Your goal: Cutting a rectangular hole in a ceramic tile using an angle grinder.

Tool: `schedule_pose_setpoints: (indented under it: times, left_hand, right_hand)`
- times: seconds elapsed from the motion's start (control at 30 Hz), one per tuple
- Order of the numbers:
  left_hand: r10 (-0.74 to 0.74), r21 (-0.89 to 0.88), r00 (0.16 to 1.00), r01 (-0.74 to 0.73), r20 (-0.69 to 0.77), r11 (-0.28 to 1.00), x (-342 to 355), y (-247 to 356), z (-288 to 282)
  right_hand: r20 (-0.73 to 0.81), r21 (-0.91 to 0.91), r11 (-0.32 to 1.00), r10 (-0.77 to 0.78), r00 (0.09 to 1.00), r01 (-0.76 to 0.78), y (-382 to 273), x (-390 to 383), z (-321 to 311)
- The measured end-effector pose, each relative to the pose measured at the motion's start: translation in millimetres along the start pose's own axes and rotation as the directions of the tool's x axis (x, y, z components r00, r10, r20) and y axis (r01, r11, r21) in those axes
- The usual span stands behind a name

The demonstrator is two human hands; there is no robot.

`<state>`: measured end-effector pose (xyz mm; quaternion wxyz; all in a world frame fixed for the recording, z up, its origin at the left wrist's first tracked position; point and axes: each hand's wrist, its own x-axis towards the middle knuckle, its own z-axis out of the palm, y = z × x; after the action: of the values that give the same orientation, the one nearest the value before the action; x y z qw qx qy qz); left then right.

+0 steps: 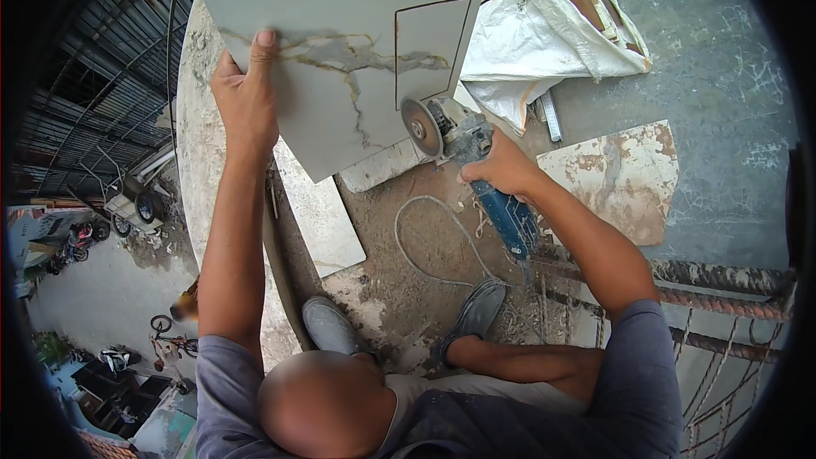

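A large pale tile (331, 17) with grey and gold veining fills the upper middle, a dark-outlined rectangle on its right part. My left hand (248, 98) grips its left edge, thumb on the face. In my right hand (497, 168) is a dusty blue angle grinder (501, 217), its round disc (418, 129) close below the outlined rectangle; whether disc and tile touch, I cannot tell. A narrow white tile piece (323, 229) and a looped grey cord (408, 263) lie below on the dirty floor.
A white sack (544, 51) of offcuts lies upper right, above a mottled tile piece (620, 178). Rusty rebar (714, 297) edges the lower right. At left, past a concrete ledge (212, 76), a lower yard holds a metal cart (127, 204), bikes and a distant person in yellow (191, 302).
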<state>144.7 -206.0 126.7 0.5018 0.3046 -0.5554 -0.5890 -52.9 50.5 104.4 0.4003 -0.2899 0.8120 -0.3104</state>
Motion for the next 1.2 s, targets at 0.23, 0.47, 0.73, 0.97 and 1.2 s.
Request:
schedule_pose_setpoints:
  times: [0.23, 0.47, 0.73, 0.97, 1.2]
  left_hand:
    - [0.041, 0.044, 0.999, -0.041, -0.003, 0.998, -3.5, 0.9, -0.7]
    - [0.047, 0.064, 0.999, -0.046, -0.005, 0.997, -6.3, 4.7, 2.1]
    - [0.028, 0.065, 1.000, -0.027, -0.008, 0.998, -7.6, 4.5, 1.0]
    - [0.074, 0.068, 0.997, -0.074, 0.005, 0.995, -8.3, 2.2, 1.1]
    - [-0.003, 0.072, 0.998, -0.002, 0.068, 0.997, -8.6, 1.5, -5.0]
  right_hand:
    - [0.024, 0.003, 1.000, 0.002, 1.000, -0.002, -8.8, -0.2, 1.8]
    - [-0.016, -0.050, 0.999, -0.007, 1.000, 0.006, 1.1, 2.8, -0.3]
    - [0.001, -0.037, 0.999, -0.001, 1.000, 0.001, 1.3, 3.7, 1.3]
    - [0.010, -0.042, 0.999, -0.017, 1.000, 0.017, 3.1, 6.7, 0.6]
    - [-0.014, -0.015, 1.000, -0.004, 1.000, 0.004, -9.4, -1.1, 2.2]
